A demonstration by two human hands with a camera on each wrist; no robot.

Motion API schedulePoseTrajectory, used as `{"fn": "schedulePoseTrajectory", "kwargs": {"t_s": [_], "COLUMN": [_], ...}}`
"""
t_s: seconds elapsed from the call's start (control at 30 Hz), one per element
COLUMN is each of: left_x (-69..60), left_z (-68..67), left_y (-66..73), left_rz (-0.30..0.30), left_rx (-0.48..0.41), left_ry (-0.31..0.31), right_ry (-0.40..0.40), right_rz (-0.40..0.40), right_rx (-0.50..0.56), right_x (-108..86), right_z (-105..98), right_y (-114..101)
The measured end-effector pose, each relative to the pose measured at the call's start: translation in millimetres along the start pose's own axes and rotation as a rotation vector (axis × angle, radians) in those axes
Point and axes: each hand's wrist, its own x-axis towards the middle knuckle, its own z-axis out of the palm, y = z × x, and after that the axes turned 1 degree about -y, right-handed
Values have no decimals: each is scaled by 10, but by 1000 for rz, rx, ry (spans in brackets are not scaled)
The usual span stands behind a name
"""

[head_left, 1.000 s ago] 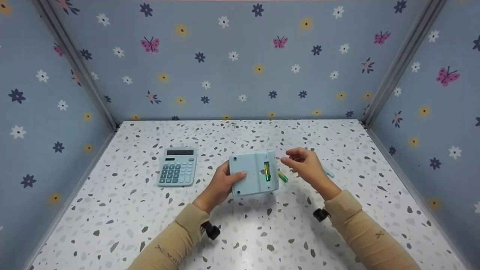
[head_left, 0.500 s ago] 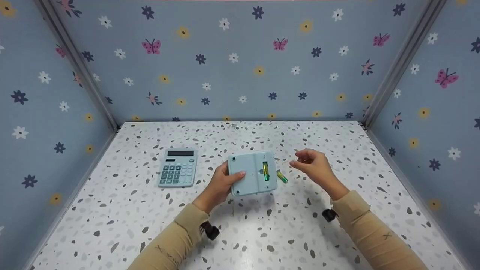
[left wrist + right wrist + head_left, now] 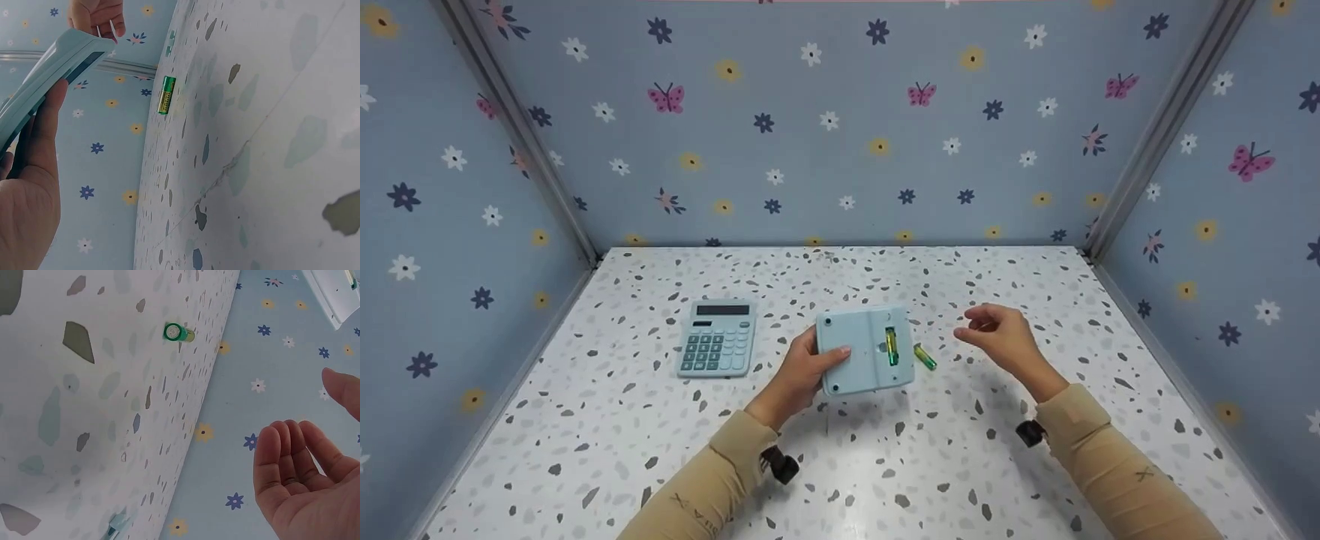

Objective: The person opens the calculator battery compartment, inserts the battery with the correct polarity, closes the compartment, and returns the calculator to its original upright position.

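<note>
Right hand (image 3: 1006, 341) drifted out toward 3 o'clock, fingers loosely bent, thumb apart; left hand (image 3: 796, 373) pinches the upturned calculator (image 3: 861, 371), battery (image 3: 892, 346) inside, loose one (image 3: 925, 358) on the table (image 3: 885, 469) at its 3 o'clock

In the head view, a face-up calculator (image 3: 718, 339) lies at 8 o'clock on the speckled table (image 3: 877, 480); flowered wall (image 3: 847, 169) at 12, posts (image 3: 519, 127) at 10 and 2.
</note>
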Motion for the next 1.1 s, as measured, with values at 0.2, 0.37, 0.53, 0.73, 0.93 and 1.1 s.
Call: {"fn": "schedulePoseTrajectory", "kwargs": {"t_s": [0.2, 0.37, 0.53, 0.73, 0.93, 1.1], "left_x": [2, 13, 16, 6, 13, 20], "left_z": [-7, -17, -27, -24, -28, -29], "left_y": [-10, -19, -24, -17, -33, -36], "left_rz": [-6, -3, 0, -2, 9, 23], "left_rx": [-3, -3, -7, -6, -2, -7], "left_ry": [15, 11, 7, 7, 9, 6], "right_ry": [1, 15, 25, 32, 40, 34], "right_rz": [33, 34, 22, 50, 55, 72], "right_rx": [-11, -35, -58, -73, -103, -106], "right_x": [-1, 4, 5, 16, 48, 69], "right_z": [-45, -84, -129, -185, -239, -287], "right_y": [77, 122, 190, 284, 372, 418]}}
